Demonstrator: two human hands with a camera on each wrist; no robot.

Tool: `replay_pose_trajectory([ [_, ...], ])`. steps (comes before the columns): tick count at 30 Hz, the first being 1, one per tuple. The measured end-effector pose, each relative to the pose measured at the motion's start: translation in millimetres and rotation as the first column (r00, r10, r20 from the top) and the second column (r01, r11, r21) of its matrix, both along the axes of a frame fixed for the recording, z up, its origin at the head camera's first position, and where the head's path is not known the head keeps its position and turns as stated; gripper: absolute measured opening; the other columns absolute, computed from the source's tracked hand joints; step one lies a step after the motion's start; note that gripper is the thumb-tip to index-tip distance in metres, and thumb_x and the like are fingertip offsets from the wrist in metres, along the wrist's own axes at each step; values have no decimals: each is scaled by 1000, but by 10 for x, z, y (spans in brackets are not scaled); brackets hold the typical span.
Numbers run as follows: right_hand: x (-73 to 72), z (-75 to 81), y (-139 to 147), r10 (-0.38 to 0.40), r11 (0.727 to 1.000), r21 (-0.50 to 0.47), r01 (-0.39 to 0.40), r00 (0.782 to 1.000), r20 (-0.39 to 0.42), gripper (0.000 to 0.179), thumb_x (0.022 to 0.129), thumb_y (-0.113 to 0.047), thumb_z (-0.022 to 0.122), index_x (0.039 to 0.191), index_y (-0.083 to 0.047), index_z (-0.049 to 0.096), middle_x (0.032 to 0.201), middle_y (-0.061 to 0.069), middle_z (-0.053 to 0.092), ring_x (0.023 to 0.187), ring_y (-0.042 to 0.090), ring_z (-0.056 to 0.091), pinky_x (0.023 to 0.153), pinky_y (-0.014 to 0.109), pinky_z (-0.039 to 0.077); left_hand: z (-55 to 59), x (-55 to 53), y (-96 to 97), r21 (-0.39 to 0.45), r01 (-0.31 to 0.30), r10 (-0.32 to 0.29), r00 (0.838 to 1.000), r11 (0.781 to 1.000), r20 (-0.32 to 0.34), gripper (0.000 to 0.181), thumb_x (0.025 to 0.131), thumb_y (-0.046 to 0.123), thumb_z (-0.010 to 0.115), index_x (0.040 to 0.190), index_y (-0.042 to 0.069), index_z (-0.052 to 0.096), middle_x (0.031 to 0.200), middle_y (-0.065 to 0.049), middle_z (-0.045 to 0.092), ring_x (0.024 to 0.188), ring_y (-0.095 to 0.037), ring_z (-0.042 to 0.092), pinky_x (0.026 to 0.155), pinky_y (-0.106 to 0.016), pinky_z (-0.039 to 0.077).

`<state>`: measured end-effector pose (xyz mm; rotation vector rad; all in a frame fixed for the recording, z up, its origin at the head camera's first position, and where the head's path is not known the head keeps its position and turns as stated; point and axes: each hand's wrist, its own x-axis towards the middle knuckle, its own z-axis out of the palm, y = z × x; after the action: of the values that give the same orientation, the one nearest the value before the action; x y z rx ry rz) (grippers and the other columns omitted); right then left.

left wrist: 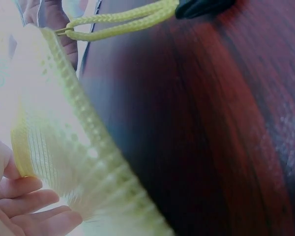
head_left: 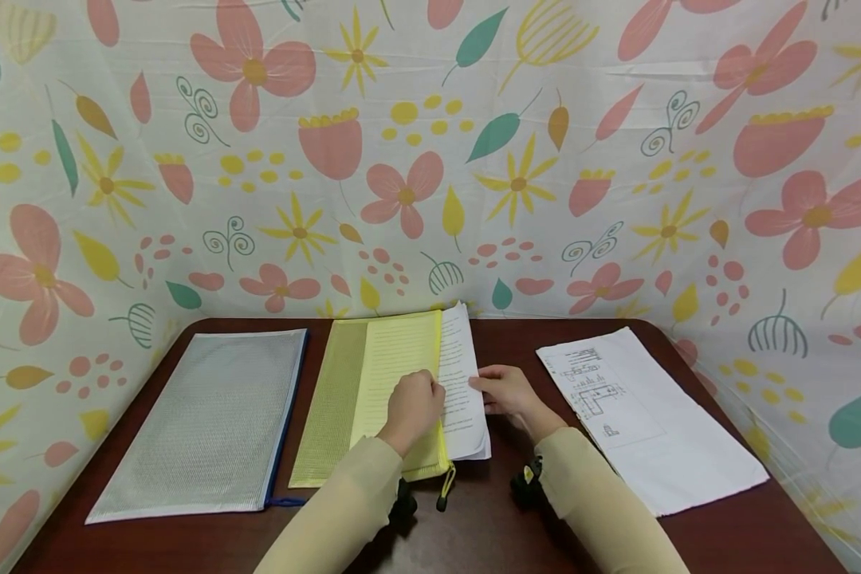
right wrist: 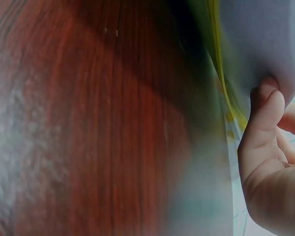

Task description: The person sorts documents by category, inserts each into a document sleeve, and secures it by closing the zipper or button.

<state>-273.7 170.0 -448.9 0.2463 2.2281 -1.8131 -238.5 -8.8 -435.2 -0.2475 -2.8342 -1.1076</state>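
The left hand (head_left: 414, 402) grips the open right edge of the yellow mesh zipper pouch (head_left: 323, 430), centred on the dark wooden table (head_left: 466, 530). The right hand (head_left: 511, 395) pinches the printed sheets (head_left: 462, 399), which lie partly inside the pouch and project from its right side. The blue-edged mesh zipper pouch (head_left: 201, 422) lies to the left.

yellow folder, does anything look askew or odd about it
Only the printed sheets look askew: they jut past the right edge of the yellow folder instead of lying fully inside. The left hand grips that edge; the right hand holds the sheets.
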Motion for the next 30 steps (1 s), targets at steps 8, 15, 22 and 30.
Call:
replay_pose_trajectory([
  [8, 2, -6, -77, 17, 1000, -22, -17, 1000, 13, 41, 87, -17, 67, 121, 3, 56, 75, 4, 66, 56, 10, 60, 51, 26, 50, 44, 8, 38, 13, -1, 1, 1000, 1000, -8, 26, 91, 12, 49, 66, 11, 51, 55, 1, 43, 43, -10, 36, 40, -23, 29],
  [15, 11, 45, -86, 7, 1000, 22, -7, 1000, 10, 37, 87, -20, 66, 117, 0, 61, 76, 3, 66, 57, 10, 60, 51, 25, 51, 35, 4, 30, 21, -32, 32, 999, 999, 14, 26, 91, 13, 49, 65, 11, 49, 55, 1, 43, 43, -10, 36, 40, -23, 28],
  [22, 37, 57, -78, -12, 1000, 18, 12, 1000, -3, 35, 86, -17, 67, 113, 6, 62, 74, 3, 66, 57, 9, 60, 51, 24, 51, 14, 11, 32, 52, -27, 27, 1000, 998, 13, 29, 91, 12, 49, 63, 13, 45, 54, 2, 39, 43, -9, 34, 40, -23, 28],
  [30, 29, -2, -132, -55, 998, 22, 55, 998, 7, 30, 84, -17, 69, 107, 2, 66, 73, 4, 67, 57, 10, 60, 51, 24, 50, -2, 4, 34, 57, -18, 19, 1000, 998, -18, 28, 91, 12, 49, 63, 13, 45, 54, 3, 37, 43, -9, 34, 40, -22, 27],
])
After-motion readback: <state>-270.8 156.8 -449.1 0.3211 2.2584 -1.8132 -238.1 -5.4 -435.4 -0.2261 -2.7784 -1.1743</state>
